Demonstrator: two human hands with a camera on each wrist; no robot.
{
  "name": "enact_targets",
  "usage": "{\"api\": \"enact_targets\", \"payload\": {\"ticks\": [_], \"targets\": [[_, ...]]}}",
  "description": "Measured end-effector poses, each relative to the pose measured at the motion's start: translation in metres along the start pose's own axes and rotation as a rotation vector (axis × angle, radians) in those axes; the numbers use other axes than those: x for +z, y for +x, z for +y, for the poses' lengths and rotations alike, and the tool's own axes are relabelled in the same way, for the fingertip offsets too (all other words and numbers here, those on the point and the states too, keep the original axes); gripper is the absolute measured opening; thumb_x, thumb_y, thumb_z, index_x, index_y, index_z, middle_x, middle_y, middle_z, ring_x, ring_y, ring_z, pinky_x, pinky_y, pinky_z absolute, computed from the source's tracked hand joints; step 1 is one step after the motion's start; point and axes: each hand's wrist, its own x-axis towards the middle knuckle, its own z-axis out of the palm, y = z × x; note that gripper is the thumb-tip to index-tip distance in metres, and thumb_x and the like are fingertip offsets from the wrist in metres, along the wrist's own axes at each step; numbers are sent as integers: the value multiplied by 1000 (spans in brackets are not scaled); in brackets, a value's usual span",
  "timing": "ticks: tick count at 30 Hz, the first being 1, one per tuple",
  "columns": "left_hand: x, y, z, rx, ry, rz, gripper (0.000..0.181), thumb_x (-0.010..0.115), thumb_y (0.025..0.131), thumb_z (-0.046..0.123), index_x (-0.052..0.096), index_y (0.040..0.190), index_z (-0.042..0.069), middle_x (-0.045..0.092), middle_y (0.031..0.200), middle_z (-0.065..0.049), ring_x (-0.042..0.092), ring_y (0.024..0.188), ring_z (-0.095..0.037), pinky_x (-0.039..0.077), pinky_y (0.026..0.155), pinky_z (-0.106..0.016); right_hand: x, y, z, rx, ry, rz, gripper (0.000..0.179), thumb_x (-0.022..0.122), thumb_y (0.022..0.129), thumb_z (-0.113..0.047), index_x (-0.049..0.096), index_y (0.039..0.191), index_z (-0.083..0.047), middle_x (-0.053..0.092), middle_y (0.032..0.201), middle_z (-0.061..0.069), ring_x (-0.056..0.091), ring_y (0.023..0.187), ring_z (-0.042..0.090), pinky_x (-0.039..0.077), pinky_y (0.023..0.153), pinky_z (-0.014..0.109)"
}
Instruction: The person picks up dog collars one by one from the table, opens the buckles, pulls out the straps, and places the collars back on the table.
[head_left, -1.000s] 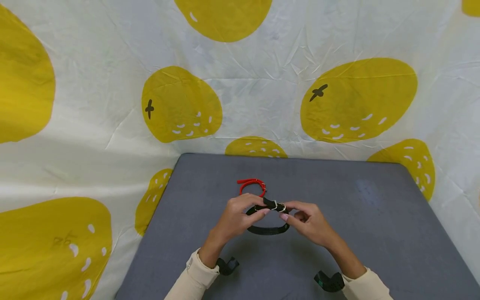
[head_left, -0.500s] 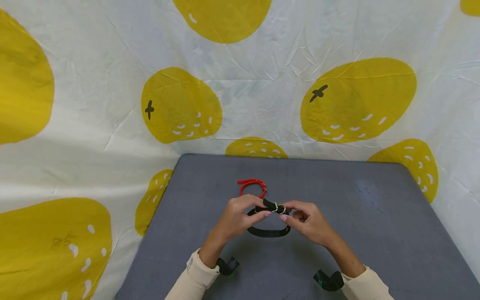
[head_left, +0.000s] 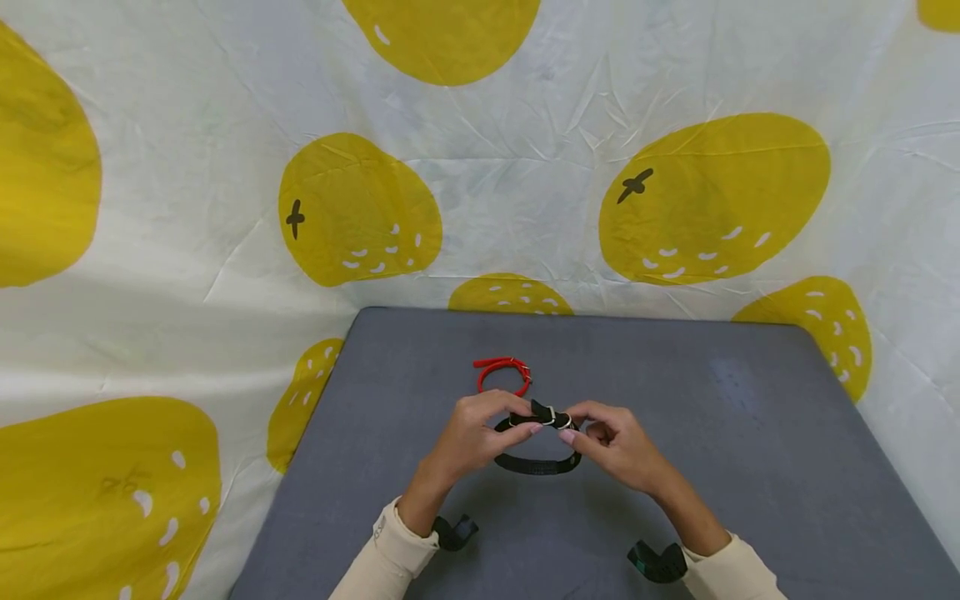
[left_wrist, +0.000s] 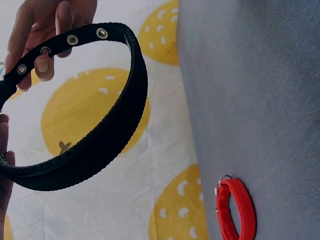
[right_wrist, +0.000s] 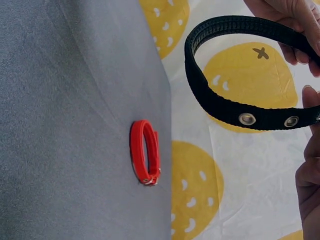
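Both hands hold a black collar (head_left: 536, 467) by its buckle side, above the table, with its loop hanging toward me. Between thumb and fingers the left hand (head_left: 468, 433) pinches the strap to the left of the metal buckle (head_left: 552, 414). The right hand (head_left: 622, 446) pinches the collar by the ring beside that buckle. A short free strap end (head_left: 539, 408) sticks up out of the buckle. Metal eyelets (left_wrist: 72, 39) line the narrow part of the strap in the left wrist view, while the wider part looks padded.
A red collar (right_wrist: 137, 150), formed into a loop with its buckle, lies on the grey table (head_left: 675, 375) beyond the hands. Behind the table hangs a white cloth (head_left: 517, 208) printed with yellow fruit. Dark wrist-worn devices (head_left: 657, 562) show below both wrists.
The black collar's loop has dropped slightly, and its free strap end stands a little more upright at the buckle. Both hands keep their pinch and have barely moved.
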Motion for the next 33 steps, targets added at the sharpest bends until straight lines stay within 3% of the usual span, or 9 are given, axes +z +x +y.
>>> {"api": "enact_targets", "payload": {"ticks": [4,8,11,21,28,33], "targets": [[0,0,0,-1,2,-3,22,83,80,4,72,99,8,75,96,-6,71,88,-12,56,80,-18,1,1,-2,6,-19,6,29,65,90,9,69,108,-14,54,60,0,30,41,-1,31,38,18],[0,-1,1,1,-7,3,22,82,81,3,72,100,8,75,98,-7,71,89,-12,57,81,-19,2,0,-2,1,-23,6,31,63,91,10,69,111,-13,65,78,-1,31,41,0,32,39,17],[-1,-2,1,4,-12,9,22,82,81,3,73,100,7,75,99,-8,72,90,-13,57,82,-20,2,-1,-2,-2,-24,-1,32,62,91,10,69,114,-11,66,82,1,32,42,-2,33,39,16],[-2,-3,1,7,-12,8,22,82,81,5,73,101,7,75,100,-8,72,92,-13,57,83,-20,2,-4,0,-14,-13,-4,33,62,91,12,68,115,-10,61,71,4,30,38,2,30,37,16],[-1,-3,2,-5,1,-16,21,82,82,6,72,100,7,75,100,-7,72,92,-13,56,82,-18,2,-1,-3,21,-46,-10,30,66,91,6,70,110,-17,53,62,-6,30,43,-4,31,39,18],[-2,-3,2,-17,2,-25,20,82,83,7,73,101,8,75,100,-7,72,93,-12,56,82,-18,2,-1,-4,19,-54,-10,30,65,92,6,70,112,-16,59,69,-6,32,45,-4,32,40,18]]}}
